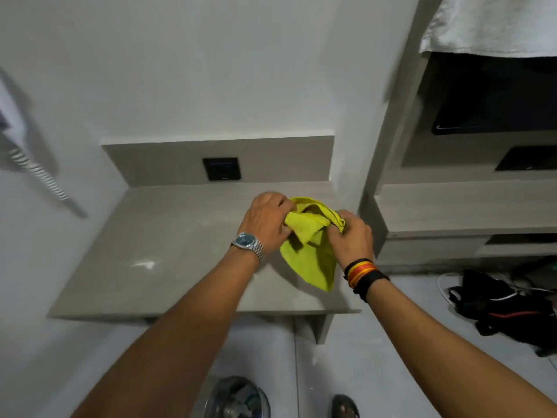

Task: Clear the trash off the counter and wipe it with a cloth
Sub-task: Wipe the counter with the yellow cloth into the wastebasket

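A yellow-green cloth (313, 254) hangs bunched between both hands above the right part of the beige counter (150, 248). My left hand (266, 221), with a steel watch on the wrist, grips the cloth's upper left folds. My right hand (351, 236), with dark and orange bands on the wrist, pinches its upper right edge. The cloth's lower corner droops toward the counter's front edge. No trash shows on the counter top.
A black wall socket (222, 168) sits in the backsplash. A shelving unit (464, 206) stands to the right, with a white towel (488, 25) on top. A dark bag (506, 309) lies on the floor at right. A round bin (236, 398) stands on the floor below the counter.
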